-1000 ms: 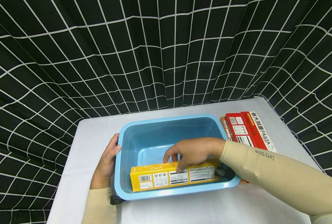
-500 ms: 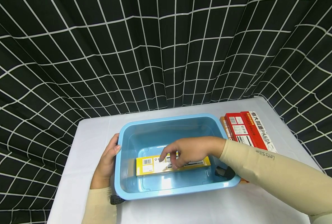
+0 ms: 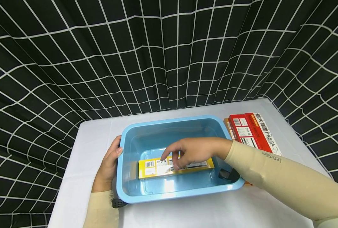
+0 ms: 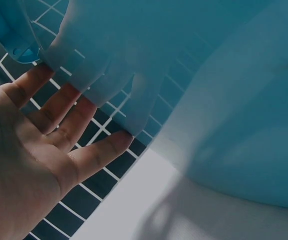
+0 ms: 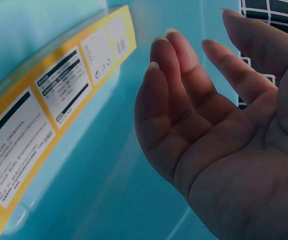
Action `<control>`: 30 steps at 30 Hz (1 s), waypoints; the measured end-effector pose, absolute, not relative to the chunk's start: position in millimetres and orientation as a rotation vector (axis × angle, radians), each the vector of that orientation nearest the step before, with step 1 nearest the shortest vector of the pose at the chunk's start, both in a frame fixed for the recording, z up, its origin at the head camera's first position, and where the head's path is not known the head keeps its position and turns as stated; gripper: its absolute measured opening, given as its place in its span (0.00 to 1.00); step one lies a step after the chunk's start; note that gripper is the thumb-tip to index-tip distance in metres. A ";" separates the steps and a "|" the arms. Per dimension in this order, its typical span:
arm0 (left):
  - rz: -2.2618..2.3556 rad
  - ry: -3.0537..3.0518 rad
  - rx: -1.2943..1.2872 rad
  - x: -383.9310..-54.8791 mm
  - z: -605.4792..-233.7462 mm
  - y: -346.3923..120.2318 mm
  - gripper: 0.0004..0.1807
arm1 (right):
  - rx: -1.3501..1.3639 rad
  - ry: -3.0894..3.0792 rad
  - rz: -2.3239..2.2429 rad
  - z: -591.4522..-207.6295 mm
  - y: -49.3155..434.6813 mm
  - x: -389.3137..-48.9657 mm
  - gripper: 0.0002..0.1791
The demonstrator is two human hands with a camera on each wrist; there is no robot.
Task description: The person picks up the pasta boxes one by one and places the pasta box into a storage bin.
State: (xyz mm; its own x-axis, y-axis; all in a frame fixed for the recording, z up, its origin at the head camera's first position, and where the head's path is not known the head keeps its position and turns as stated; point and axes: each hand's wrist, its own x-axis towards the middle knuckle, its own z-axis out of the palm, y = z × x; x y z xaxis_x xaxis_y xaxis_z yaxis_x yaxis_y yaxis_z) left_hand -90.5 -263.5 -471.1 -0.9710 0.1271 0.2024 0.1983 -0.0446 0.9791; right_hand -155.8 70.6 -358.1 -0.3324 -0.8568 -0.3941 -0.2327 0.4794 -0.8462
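A long yellow box (image 3: pixel 154 172) with white label panels lies on the floor of the light blue plastic bin (image 3: pixel 172 197). Above it hovers my right hand (image 3: pixel 196 150), fingers loosely bent and holding nothing; in the right wrist view this hand (image 5: pixel 223 135) is apart from the box (image 5: pixel 49 95). My left hand (image 3: pixel 108 166) rests at the bin's left side, its thumb by the rim. In the left wrist view the left hand's spread fingertips (image 4: pixel 129 137) touch the shiny outer wall.
To the right of the bin lie a red pasta box (image 3: pixel 253 133) with tomato sauce lettering and an orange-brown box (image 3: pixel 229 128) partly under it. A white cloth (image 3: pixel 80 152) covers the table. Black curtain (image 3: pixel 169 63) with white grid lines surrounds it.
The yellow box, earlier held by my right hand against the bin's near wall, dropped to the bin floor. The right hand let go and lifted slightly; the left hand stayed in place.
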 end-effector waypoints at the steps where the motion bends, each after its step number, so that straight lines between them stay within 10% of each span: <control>1: -2.203 -2.138 -0.364 -90.4 -471.2 -263.7 0.31 | -0.916 1.820 -0.884 -358.0 70.8 -156.1 0.24; 30: -2.219 -2.129 -0.356 -90.3 -471.5 -263.2 0.31 | -0.978 1.863 -1.137 -342.3 81.9 -159.1 0.22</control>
